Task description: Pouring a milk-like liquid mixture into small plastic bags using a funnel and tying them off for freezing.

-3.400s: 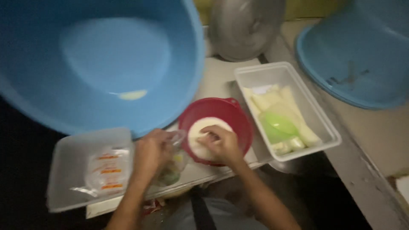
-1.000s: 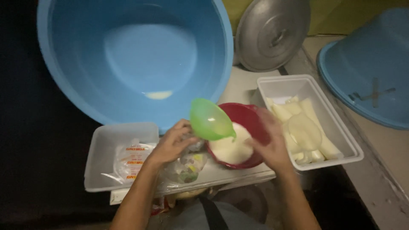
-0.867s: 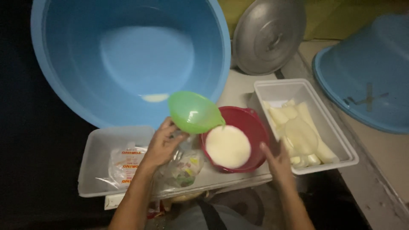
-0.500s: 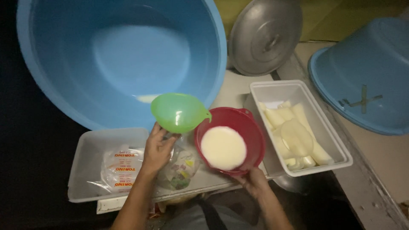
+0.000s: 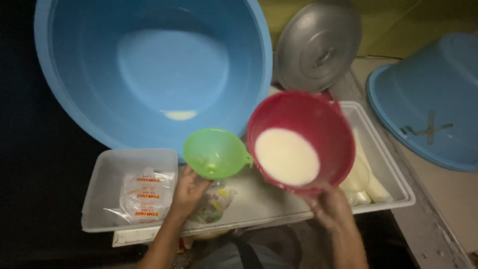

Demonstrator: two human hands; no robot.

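Note:
My left hand (image 5: 186,192) grips a green funnel (image 5: 215,153) from below, holding it upright over a small crumpled plastic bag (image 5: 215,203). My right hand (image 5: 329,209) holds a red bowl (image 5: 298,141) from underneath, lifted and tilted toward me, with white liquid (image 5: 287,156) pooled inside. The bowl hangs just right of the funnel, nearly touching its side tab. Both sit in front of a large blue basin (image 5: 149,69) with a little white liquid at its bottom.
A clear plastic tray (image 5: 124,172) at the left holds a stack of printed plastic bags (image 5: 142,194). A white tray (image 5: 393,174) at the right holds filled pale bags, partly hidden by the bowl. A metal lid (image 5: 318,45) leans behind; another blue basin (image 5: 433,99) stands at the right.
My right hand has taken the red bowl off the counter and raised it beside the funnel. The funnel has come down lower in my left hand, over the small bag.

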